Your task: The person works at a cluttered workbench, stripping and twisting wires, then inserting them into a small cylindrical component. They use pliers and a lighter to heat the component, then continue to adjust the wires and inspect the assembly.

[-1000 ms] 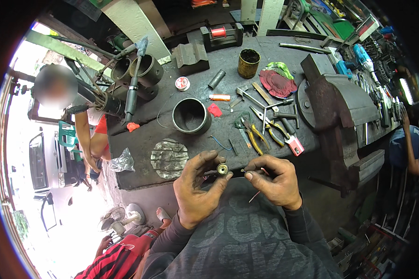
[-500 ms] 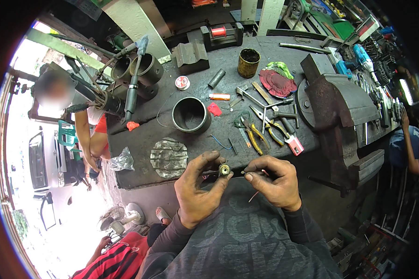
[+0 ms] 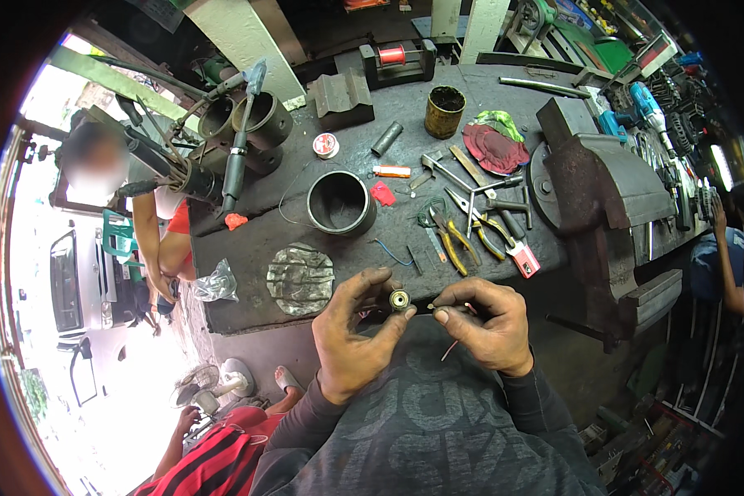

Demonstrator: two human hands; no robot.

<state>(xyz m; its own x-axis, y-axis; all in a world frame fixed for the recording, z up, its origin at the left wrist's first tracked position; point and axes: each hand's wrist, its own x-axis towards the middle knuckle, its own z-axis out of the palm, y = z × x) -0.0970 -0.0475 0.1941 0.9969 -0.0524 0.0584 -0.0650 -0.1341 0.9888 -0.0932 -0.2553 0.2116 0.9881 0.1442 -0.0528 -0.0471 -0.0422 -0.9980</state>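
Observation:
Between thumb and fingers, my left hand grips a small round metal fitting with a hole in its end, facing up. A short gap to the right, my right hand pinches a thin reddish wire; one end hangs below the fingers. A tiny light-coloured tip pokes out from the fingertips toward the fitting, too small to name. Both hands are just off the bench's front edge. Beyond them on the bench lie a grimy folded cloth, a short blue wire and yellow-handled pliers.
A wide metal cylinder, a solder spool, an orange lighter and a rusty can stand or lie farther back. A large vise fills the right side. People are at the left, lower left and far right.
My hands stay almost still, with the fitting tilted slightly so its end shows more fully. At lower left, the person in red has shifted a little.

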